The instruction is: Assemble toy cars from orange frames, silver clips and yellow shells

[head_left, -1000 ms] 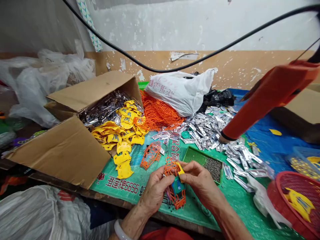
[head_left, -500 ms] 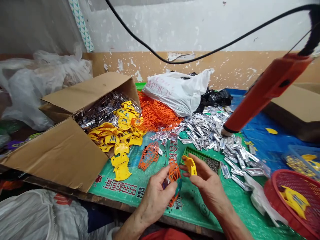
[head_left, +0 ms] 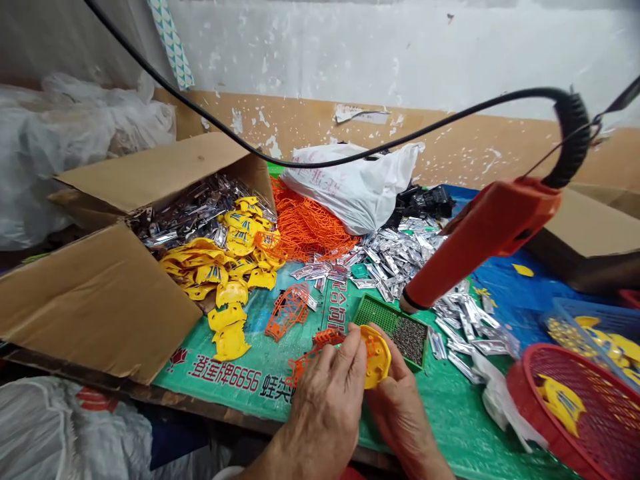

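Observation:
My right hand [head_left: 400,413] grips a yellow plastic shell [head_left: 379,367], its hollow inner side with small round posts turned up. Bent over the shell's left edge is my left hand [head_left: 330,393], fingers pressed together; what they pinch is hidden. An orange lattice frame [head_left: 323,339] shows just beyond the left knuckles, partly covered, and I cannot tell whether that hand holds it. Another orange lattice frame [head_left: 289,312] lies flat on the green table sheet [head_left: 200,357]. Right behind the hands sits a green tray [head_left: 373,312] with small dark screws [head_left: 409,338] in one part.
A red electric screwdriver [head_left: 480,247] hangs tip-down on a black cable above silver pieces [head_left: 390,260]. An open cardboard box [head_left: 95,300] at left spills yellow shells [head_left: 233,333] and chrome pieces. Orange netting-like frames [head_left: 310,230] lie under a white bag [head_left: 350,190]. A red basket [head_left: 530,373] stands at right.
My hands have come together, the left fingers now at the yellow shell. The shell has turned its inner side up. The screwdriver appears further left and lower as the view shifts.

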`<act>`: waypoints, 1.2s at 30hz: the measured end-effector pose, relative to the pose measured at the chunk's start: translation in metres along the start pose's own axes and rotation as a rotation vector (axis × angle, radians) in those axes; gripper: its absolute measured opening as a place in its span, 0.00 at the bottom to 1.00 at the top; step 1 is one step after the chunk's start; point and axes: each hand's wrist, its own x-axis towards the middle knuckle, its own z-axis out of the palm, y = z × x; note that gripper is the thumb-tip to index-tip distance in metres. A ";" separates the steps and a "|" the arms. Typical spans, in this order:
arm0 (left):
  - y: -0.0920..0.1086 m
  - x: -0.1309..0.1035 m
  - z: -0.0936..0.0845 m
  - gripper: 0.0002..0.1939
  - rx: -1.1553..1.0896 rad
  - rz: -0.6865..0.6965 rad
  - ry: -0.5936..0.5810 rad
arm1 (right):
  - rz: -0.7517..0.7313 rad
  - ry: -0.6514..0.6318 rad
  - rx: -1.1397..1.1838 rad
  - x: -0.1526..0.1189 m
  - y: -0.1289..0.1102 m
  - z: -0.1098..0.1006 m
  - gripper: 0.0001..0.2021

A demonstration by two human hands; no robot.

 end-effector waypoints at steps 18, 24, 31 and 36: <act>-0.002 0.000 0.007 0.22 0.046 0.016 -0.037 | -0.030 0.006 0.059 0.001 0.003 0.000 0.29; -0.002 -0.001 0.007 0.22 0.034 0.044 -0.010 | -0.035 0.020 0.055 0.002 0.005 0.002 0.30; -0.008 -0.001 0.012 0.24 -0.046 0.078 0.055 | -0.101 0.097 -0.050 0.002 0.007 0.009 0.29; -0.013 0.004 0.009 0.18 -0.077 0.142 0.181 | -0.182 0.158 -0.186 -0.003 0.004 0.012 0.28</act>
